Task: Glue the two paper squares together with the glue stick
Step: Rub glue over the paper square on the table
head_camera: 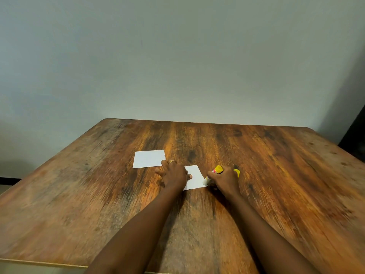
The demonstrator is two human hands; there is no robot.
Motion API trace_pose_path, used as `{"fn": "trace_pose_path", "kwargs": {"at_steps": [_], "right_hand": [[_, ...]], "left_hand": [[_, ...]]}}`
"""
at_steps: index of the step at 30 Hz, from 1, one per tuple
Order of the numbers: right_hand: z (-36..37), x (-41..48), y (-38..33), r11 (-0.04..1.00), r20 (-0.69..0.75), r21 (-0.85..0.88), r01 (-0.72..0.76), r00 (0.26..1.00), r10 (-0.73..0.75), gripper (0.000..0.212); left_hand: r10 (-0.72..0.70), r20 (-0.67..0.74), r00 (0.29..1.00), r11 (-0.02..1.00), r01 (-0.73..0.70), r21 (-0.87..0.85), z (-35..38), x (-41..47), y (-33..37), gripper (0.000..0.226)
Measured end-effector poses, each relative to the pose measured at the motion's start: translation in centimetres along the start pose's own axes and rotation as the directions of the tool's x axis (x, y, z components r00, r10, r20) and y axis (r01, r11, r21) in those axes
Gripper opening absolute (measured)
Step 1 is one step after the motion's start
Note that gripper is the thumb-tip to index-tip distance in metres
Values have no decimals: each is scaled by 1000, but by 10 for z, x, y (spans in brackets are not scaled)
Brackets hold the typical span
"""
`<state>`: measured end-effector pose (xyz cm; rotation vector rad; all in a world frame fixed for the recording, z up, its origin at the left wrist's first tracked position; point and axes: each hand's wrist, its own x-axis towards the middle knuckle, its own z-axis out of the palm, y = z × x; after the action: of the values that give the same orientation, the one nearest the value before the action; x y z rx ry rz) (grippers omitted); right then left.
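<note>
Two white paper squares lie on the desk [256, 175], a flat wooden top with dark, streaky grain and rounded far corners. Both sheets are thin, matte and plain. The far square [149, 158] lies flat and bare toward the middle of the desk, left of the hands, with one finger of the left hand reaching to its near right corner. The near square [194, 177] sits just right of it, a little closer to the near edge, and the two sheets lie apart with bare wood between them.

There are two bare hands. The left hand [174, 175] lies palm down with its fingers spread, pressing on the left part of the near square and covering that side of it; it grasps nothing. One ring [171, 161], gold in colour, shows on a finger of this hand.

The right hand [225, 179] is closed round one glue stick [212, 174], a short cylinder with a yellow end, a red band and a pale body. The stick is tilted, its pale lower end down at the right edge of the near square, touching or very nearly touching the paper. One small yellow cap [237, 172], rounded and glossy, shows at the far side of the right hand; whether it rests on the desk or is tucked in the fingers I cannot tell.
</note>
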<state>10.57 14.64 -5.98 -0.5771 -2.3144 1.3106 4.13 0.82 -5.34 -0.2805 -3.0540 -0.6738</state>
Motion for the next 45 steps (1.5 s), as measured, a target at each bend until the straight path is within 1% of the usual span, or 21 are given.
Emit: {"fn": "trace_pose_path", "kwargs": {"at_steps": [3, 6, 9, 13, 16, 20, 22, 25, 27, 30, 34, 37, 45], "right_hand": [[-3, -1, 1, 992, -33, 116, -44, 998, 48, 14], [-6, -1, 0, 968, -46, 233, -88, 994, 101, 10], [-8, 0, -4, 956, -80, 280, -85, 991, 111, 9], [-5, 0, -6, 932, -58, 346, -107, 989, 136, 9], [-3, 3, -5, 945, -66, 313, -99, 990, 126, 11], [2, 11, -6, 957, -90, 279, -76, 990, 104, 14], [6, 15, -6, 960, -90, 270, -69, 991, 97, 9], [11, 23, -8, 965, -75, 258, -56, 994, 78, 11], [14, 28, -9, 971, -61, 235, -49, 996, 65, 13], [16, 33, -10, 983, -51, 178, -47, 997, 57, 11], [20, 38, -9, 992, -22, 118, -42, 999, 45, 18], [23, 40, -8, 996, -1, 82, -42, 999, 42, 19], [26, 43, -8, 999, -6, 29, -28, 1000, 28, 28]], "left_hand": [[2, -9, 1000, 1000, -2, 6, 0, 1, -1, 39], [24, -41, 999, 998, -22, 52, 0, 0, -1, 41], [82, -75, 994, 991, -73, 116, 1, -2, -2, 41], [148, -89, 985, 962, -122, 245, 0, -3, -5, 38], [169, -120, 978, 963, -138, 232, 0, -3, -9, 34], [135, -140, 981, 981, -113, 156, -4, -3, -11, 32], [156, -103, 982, 979, -139, 148, -7, -2, -9, 32], [192, -27, 981, 973, -187, 136, -10, -1, -7, 31], [201, -5, 980, 969, -198, 147, -10, 0, -7, 31], [208, 37, 977, 961, -211, 177, -8, 1, -8, 32], [180, 51, 982, 971, -185, 149, -5, 4, -9, 33], [168, 57, 984, 973, -175, 149, -4, 7, -8, 34], [127, 89, 988, 982, -138, 128, -6, 10, -8, 38]]}}
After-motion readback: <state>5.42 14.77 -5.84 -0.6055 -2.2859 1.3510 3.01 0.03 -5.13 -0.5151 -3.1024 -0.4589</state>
